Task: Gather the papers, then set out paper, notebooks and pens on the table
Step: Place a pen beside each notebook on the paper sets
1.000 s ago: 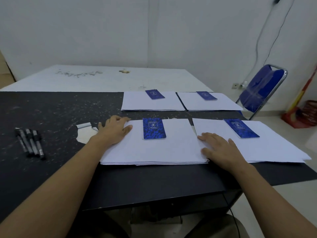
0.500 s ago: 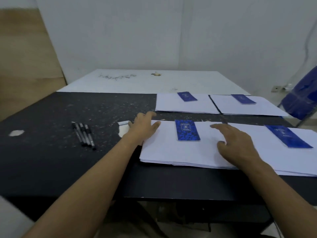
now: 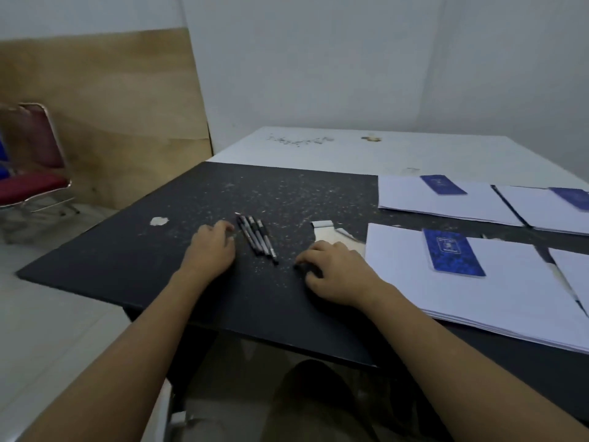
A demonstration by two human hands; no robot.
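Several black pens (image 3: 257, 238) lie side by side on the black table (image 3: 134, 256). My left hand (image 3: 212, 247) rests just left of them, fingers curled, fingertips near their far ends, holding nothing. My right hand (image 3: 334, 269) lies flat to the right of the pens, fingers spread toward them. A stack of white paper (image 3: 497, 298) with a blue notebook (image 3: 452, 253) on it sits at my right. Two more paper stacks (image 3: 411, 199) with blue notebooks (image 3: 443, 185) lie farther back.
A white table (image 3: 318, 154) adjoins the black one at the back. A red chair (image 3: 35, 167) stands at far left before a wooden board (image 3: 127, 116). The black top has chipped patches (image 3: 158, 221) and a torn patch (image 3: 331, 232) near my right hand.
The view has swung left. Both hands have left the near paper stack and moved left to either side of the pens.
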